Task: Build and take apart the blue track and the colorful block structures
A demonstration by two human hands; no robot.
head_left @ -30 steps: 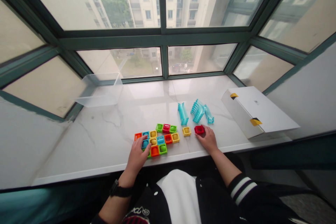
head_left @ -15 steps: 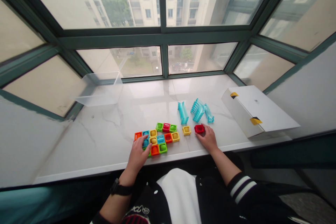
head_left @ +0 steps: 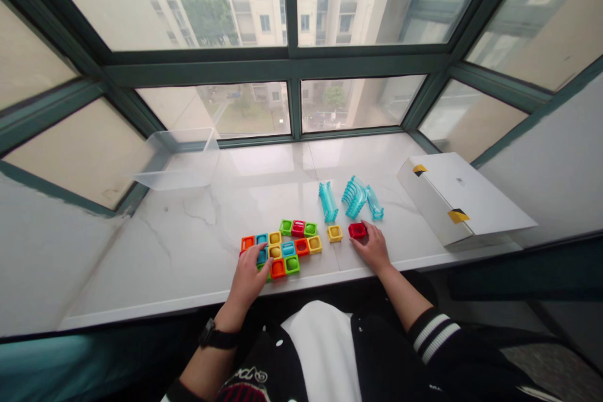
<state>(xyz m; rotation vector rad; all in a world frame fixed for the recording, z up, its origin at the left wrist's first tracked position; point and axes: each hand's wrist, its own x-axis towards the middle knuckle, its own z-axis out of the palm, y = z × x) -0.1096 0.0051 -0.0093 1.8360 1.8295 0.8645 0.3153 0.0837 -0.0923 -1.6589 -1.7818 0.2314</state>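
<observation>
A cluster of coloured square blocks (head_left: 287, 247) lies joined on the white marble sill (head_left: 198, 239). My left hand (head_left: 249, 279) rests on the cluster's near left corner, fingers curled over a blue block (head_left: 260, 256). My right hand (head_left: 374, 248) touches a loose red block (head_left: 357, 230) with its fingertips around it. A loose yellow block (head_left: 335, 233) sits between the cluster and the red block. Three clear blue ribbed track pieces (head_left: 354, 197) lie just behind.
A white cardboard box (head_left: 459, 198) with yellow tape lies at the right end of the sill. A clear plastic bin (head_left: 176, 160) stands at the back left by the window frame (head_left: 292, 66). My lap in a dark jacket is below the sill's edge.
Almost nothing has moved. The view has shifted slightly, and both hands keep their places on the blocks.
</observation>
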